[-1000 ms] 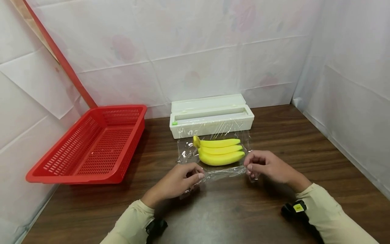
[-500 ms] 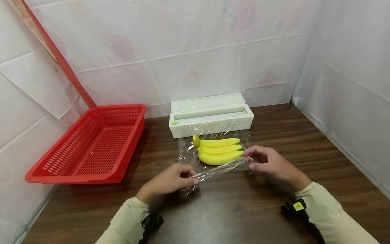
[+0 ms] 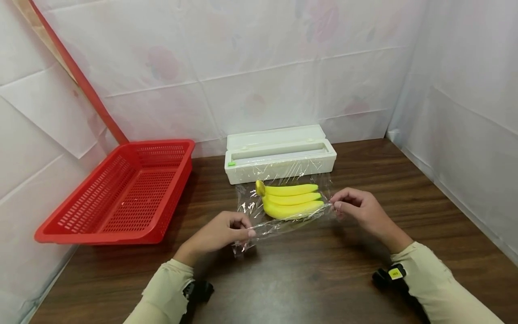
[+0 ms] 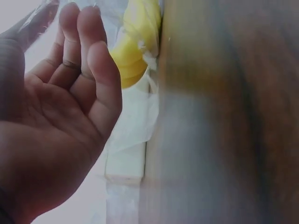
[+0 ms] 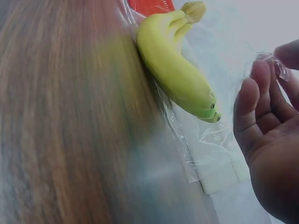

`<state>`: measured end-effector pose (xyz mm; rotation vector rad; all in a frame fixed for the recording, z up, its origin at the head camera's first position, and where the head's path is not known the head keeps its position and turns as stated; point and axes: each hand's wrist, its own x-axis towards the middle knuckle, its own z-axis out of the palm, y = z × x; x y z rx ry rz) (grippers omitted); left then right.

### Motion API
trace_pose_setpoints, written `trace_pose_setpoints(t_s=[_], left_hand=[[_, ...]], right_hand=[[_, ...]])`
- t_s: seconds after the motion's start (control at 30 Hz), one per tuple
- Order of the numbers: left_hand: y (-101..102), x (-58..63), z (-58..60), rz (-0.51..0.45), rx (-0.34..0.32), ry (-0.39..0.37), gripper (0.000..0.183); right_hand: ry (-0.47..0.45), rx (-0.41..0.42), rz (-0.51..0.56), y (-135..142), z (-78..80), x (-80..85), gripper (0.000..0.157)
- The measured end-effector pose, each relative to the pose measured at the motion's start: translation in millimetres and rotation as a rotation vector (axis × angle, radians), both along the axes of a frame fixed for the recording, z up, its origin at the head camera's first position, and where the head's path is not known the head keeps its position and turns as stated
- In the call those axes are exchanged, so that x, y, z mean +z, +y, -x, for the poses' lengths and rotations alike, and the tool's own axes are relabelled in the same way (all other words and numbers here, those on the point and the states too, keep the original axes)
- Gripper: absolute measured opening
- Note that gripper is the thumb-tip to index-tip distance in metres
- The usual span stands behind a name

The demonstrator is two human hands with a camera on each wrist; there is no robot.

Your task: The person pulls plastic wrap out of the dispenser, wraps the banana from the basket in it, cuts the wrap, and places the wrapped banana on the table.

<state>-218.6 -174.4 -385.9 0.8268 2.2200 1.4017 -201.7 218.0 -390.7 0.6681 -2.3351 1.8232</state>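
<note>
In the head view a bunch of yellow bananas [image 3: 289,210] lies on a sheet of clear plastic wrap [image 3: 265,230], stem to the left. My left hand [image 3: 218,231] pinches the wrap's near left corner between thumb and fingers. At the near right corner, my right hand [image 3: 366,216] pinches the film beside the banana tips. The near edge stretches between both hands, close to the lowest banana. The right wrist view shows crumpled film [image 5: 280,70] at the right fingertips. Behind the bananas stands a white wrap box [image 3: 283,167], lid raised, with film over its front.
A red perforated basket [image 3: 170,220] stands at the left of the dark wooden table [image 3: 291,283]. White patterned sheeting [image 3: 251,58] covers the back and sides. A red strip [image 3: 97,99] runs up the left wall from behind the basket.
Both hands keep hold of the wrap. The left hand has moved left and slightly away; the right has risen and moved slightly right. The film's near edge is spread wider and nearer the bananas.
</note>
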Motion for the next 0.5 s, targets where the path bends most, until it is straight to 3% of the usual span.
trace_pose_setpoints(t_s=[0.23,0.37,0.5], left_hand=[[-8,7.5,5.2,-0.057,0.01,0.013,0.012],[-8,16.9,11.2,-0.014,0.039,0.067,0.016],[-3,28.5,19.3,0.01,0.065,0.091,0.02]], right_hand=[[-0.097,0.047,0.3,-2,0.7,0.6,0.015],[-0.088,0.059,0.401,-4,1.3,1.0,0.017],[-0.09,0.007,0.469,-7,1.1,2.3,0.016]])
